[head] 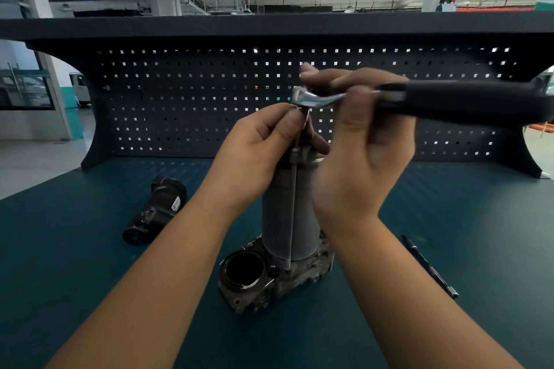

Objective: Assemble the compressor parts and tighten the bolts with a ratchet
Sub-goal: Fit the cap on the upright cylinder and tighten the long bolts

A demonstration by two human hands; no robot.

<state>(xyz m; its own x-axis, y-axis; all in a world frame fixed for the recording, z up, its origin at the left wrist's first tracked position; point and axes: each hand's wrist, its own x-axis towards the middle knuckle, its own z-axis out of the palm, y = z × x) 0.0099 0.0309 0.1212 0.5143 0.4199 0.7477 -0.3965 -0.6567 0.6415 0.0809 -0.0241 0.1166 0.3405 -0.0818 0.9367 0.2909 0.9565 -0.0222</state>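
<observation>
Left hand (257,153) grip is pinching the long bolt (292,204), right hand (359,165) grip is wrapping the ratchet (449,102). Best keeping it square while turning.

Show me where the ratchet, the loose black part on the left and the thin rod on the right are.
ratchet (464,102): head view, on its black handle.
loose black part (156,213): head view, middle of its body.
thin rod (430,266): head view, mid-shaft.
</observation>
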